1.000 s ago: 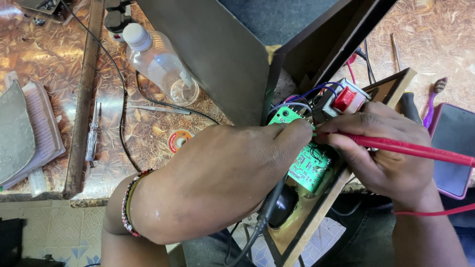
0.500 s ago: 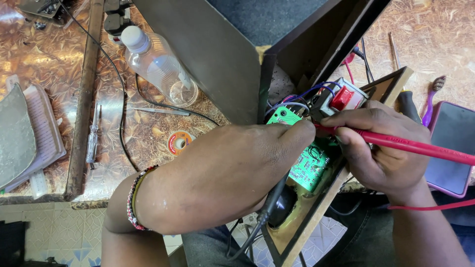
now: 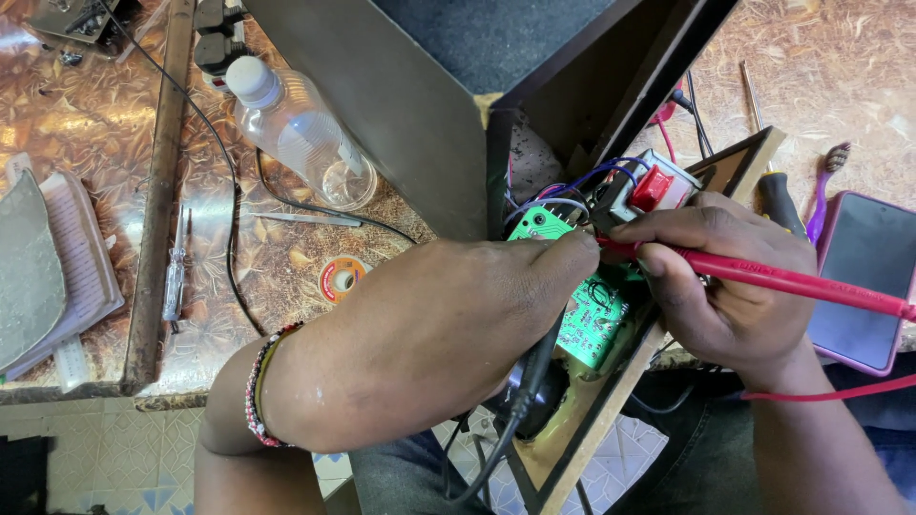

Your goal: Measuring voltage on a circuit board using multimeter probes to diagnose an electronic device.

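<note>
My right hand (image 3: 730,286) grips a red test probe (image 3: 801,281) like a pen, its tip pointed at the wiring beside a green circuit board (image 3: 592,319) inside an open dark wooden box (image 3: 582,105). My left hand (image 3: 448,324), with a beaded bracelet at the wrist, reaches into the same box; a black probe and its cable (image 3: 530,381) run under its fingers toward the board. A white switch block with a red rocker (image 3: 654,186) sits at the box's edge above the board.
A clear plastic bottle (image 3: 296,124) lies on the patterned tabletop. Near it are a small solder reel (image 3: 341,278), tweezers (image 3: 296,218), a tester screwdriver (image 3: 175,272) and a wooden strip (image 3: 157,181). A phone in a pink case (image 3: 863,277) lies at right.
The red probe tip has shifted slightly left toward the wiring. Both hands stay in the box, almost still.
</note>
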